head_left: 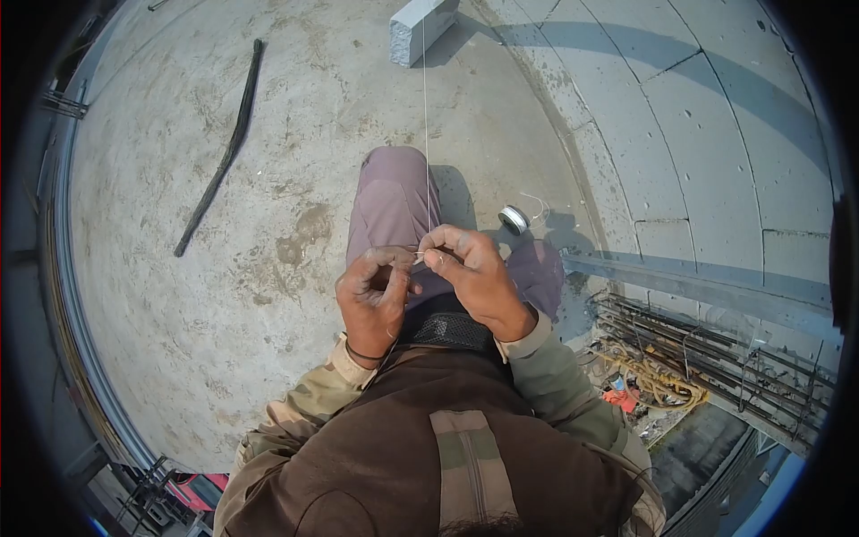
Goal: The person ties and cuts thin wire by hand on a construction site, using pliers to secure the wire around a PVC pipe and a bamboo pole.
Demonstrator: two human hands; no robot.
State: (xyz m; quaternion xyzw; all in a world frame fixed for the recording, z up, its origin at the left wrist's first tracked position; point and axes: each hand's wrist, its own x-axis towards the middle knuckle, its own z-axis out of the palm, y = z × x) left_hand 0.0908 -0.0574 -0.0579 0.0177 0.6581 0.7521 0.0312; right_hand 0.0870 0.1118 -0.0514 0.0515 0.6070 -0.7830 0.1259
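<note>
A thin pale string (426,116) runs taut from the grey block (408,43) at the top of the head view down to my fingers. My left hand (374,295) is closed, its thumb and forefinger pinching near the string's end. My right hand (474,279) meets it from the right, with thumb and forefinger also pinched on the string. A small loop or knot seems to lie between the fingertips, too fine to make out. A spool of white string (514,220) lies on the floor beyond my right hand, a loose end curling beside it.
A long dark bundle of rods or wire (224,152) lies on the concrete floor (295,116) to the left. A block wall (653,143) runs along the right. Below it are steel bars (707,340) and yellow rope (658,380) near an edge. Pipes (80,331) line the left edge.
</note>
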